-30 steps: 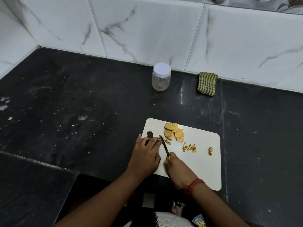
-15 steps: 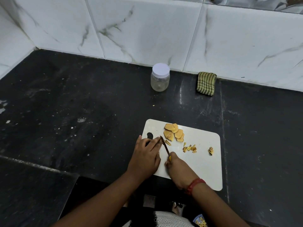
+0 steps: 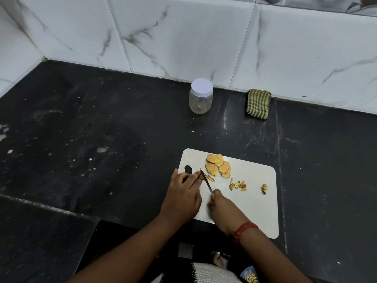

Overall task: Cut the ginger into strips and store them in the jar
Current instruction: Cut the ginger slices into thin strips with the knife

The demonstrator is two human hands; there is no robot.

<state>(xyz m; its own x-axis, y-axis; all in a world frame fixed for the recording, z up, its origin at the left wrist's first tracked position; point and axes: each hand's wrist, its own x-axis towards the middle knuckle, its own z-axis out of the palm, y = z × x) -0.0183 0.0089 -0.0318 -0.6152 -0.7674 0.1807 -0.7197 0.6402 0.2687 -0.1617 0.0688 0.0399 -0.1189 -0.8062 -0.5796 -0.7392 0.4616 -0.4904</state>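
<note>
A white cutting board (image 3: 255,205) lies on the black counter. Several flat ginger slices (image 3: 217,165) are piled at its far edge. Thin ginger strips (image 3: 237,185) and a small end piece (image 3: 264,188) lie to the right. My right hand (image 3: 223,209) grips a small knife (image 3: 207,183), its blade angled toward the far left. A few cut strips (image 3: 210,178) lie just right of the blade tip. My left hand (image 3: 183,196) rests on the board's left edge with its fingertips at the blade; what they hold down is hidden. A clear jar (image 3: 201,96) with a white lid stands near the wall.
A folded green striped cloth (image 3: 258,104) lies against the tiled wall, right of the jar. The counter's front edge steps down at lower left. White specks dot the counter to the left.
The hands and knife stay almost in place, with the blade making small cutting moves beside my left fingertips. The view shifted slightly.
</note>
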